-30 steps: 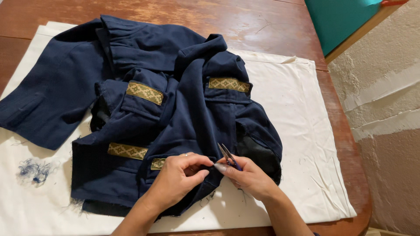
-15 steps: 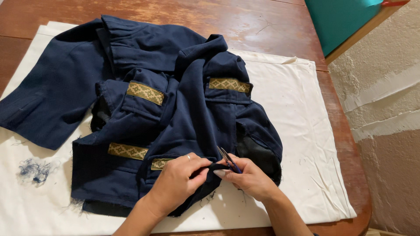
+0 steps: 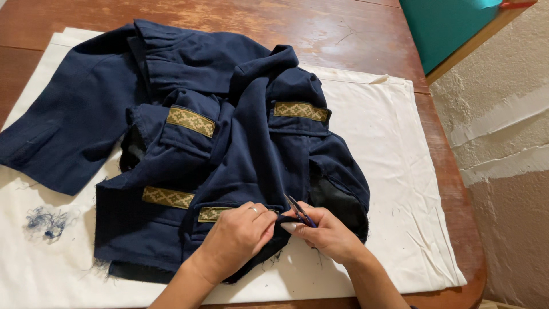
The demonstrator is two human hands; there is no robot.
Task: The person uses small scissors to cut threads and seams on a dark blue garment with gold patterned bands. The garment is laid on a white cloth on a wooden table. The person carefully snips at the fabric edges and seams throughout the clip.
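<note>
A dark navy jacket with gold patterned trim strips lies spread on a white cloth. My left hand pinches a fold of the jacket's front hem beside one gold trim strip. My right hand holds a small thin blue tool, like a seam ripper or snips, with its tip against the same fold. The two hands touch at the fabric edge.
The cloth covers a worn reddish wooden table. A small clump of blue thread scraps lies on the cloth at the left. A teal panel and a rough plaster wall stand at the right.
My hands have drawn closer together on the hem fold, and the tool's tip has dipped into the fabric. The jacket has not shifted.
</note>
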